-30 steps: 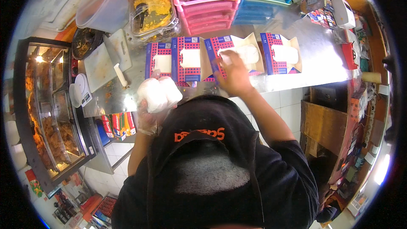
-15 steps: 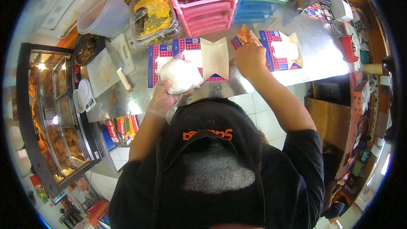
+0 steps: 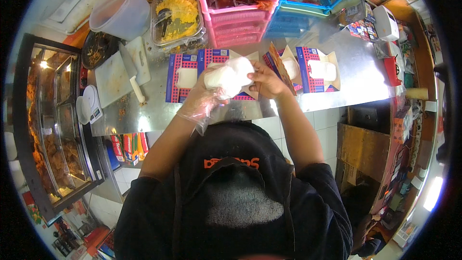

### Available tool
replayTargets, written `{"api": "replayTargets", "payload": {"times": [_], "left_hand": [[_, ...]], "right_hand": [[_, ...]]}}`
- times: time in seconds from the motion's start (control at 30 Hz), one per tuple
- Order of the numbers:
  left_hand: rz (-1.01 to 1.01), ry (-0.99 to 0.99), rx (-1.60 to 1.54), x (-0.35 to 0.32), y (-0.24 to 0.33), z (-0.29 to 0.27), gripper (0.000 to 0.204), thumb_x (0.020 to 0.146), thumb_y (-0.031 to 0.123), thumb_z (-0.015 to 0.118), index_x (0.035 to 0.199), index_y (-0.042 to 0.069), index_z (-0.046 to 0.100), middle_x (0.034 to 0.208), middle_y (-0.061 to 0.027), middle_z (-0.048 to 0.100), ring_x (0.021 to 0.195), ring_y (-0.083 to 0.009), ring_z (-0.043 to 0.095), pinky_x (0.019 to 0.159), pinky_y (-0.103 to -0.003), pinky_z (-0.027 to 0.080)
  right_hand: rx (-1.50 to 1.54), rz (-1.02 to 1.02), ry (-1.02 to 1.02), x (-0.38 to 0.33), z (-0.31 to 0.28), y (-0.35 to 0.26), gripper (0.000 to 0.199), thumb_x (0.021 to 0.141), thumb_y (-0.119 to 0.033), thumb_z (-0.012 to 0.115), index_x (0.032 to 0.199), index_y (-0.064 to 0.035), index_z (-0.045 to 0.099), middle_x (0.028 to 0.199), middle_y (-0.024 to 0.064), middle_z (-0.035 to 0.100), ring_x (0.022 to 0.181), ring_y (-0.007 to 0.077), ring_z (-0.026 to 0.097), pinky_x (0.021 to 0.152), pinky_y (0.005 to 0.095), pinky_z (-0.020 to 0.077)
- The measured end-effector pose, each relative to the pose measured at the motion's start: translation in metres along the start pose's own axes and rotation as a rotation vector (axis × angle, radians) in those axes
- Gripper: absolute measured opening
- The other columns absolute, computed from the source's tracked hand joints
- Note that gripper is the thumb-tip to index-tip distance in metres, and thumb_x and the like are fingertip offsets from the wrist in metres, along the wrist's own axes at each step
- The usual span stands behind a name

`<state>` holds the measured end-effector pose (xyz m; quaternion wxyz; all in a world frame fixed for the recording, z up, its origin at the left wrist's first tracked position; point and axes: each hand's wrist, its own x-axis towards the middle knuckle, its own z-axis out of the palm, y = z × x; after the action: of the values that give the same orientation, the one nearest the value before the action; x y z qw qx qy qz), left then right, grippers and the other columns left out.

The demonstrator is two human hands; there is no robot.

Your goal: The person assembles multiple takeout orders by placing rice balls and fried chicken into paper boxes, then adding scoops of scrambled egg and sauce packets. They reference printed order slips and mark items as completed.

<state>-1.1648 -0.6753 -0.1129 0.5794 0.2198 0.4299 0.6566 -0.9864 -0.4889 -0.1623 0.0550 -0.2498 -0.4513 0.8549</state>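
Left hand [image 3: 203, 101]: gripping bundles [image 3: 225, 78]
Right hand [image 3: 269, 84]: pinching their right edge
Carton [image 3: 281, 65]: just beside right hand, the nearer

A knife [image 3: 131, 71] lies partly on a cutting board [image 3: 110, 78] near a scale [image 3: 93, 99].

left fingers [image 3: 222, 100] partly behind white bundle [image 3: 230, 77]

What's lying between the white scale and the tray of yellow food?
A white cutting board with a knife lying on it, its handle sticking out past the edge; the head view shows this.
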Motion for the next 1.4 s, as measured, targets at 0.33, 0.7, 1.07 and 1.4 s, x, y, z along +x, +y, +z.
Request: {"api": "replayTargets", "payload": {"times": [0.33,0.7,1.07,1.4], "left_hand": [[0.064,0.235,0.56,-0.04,0.053,-0.068,0.064,0.09,0.011,0.075,0.142,0.008,0.038,0.126,-0.0137,0.063,0.103,-0.0201,0.066,0.073,-0.032,0.06],[0.021,0.218,1.054,-0.026,0.089,-0.086,0.055,0.086,0.011,0.08,0.129,0.003,0.048,0.114,-0.0131,0.066,0.104,-0.0191,0.063,0.088,-0.035,0.053],[-0.284,-0.158,1.718,0.081,0.071,-0.072,0.056,0.07,0.026,0.079,0.123,0.014,0.065,0.115,-0.0169,0.072,0.109,-0.0338,0.068,0.096,-0.042,0.051],[-0.382,-0.219,1.892,0.086,0.062,-0.038,0.049,0.079,0.032,0.07,0.124,0.014,0.069,0.111,-0.0174,0.073,0.108,-0.0388,0.068,0.093,-0.047,0.053]], "right_hand": [[-1.424,0.011,0.314,0.031,0.027,-0.012,0.061,0.079,-0.012,0.063,0.138,-0.0057,0.05,0.121,0.0274,0.066,0.111,0.0434,0.066,0.097,0.0493,0.0512],[-1.829,-0.202,0.129,-0.014,0.042,0.043,0.026,0.085,-0.017,0.07,0.11,-0.0109,0.067,0.112,0.0085,0.062,0.112,0.0298,0.059,0.099,0.0452,0.0461],[-1.414,-0.627,0.26,-0.05,-0.015,0.059,0.014,0.081,-0.01,0.073,0.093,-0.0083,0.065,0.092,0.0096,0.063,0.091,0.0346,0.062,0.088,0.0463,0.0461],[-1.204,-0.681,0.301,-0.059,-0.023,0.059,0.014,0.082,-0.009,0.073,0.093,-0.0058,0.065,0.09,0.0107,0.065,0.086,0.0352,0.063,0.082,0.0451,0.0472]]}}
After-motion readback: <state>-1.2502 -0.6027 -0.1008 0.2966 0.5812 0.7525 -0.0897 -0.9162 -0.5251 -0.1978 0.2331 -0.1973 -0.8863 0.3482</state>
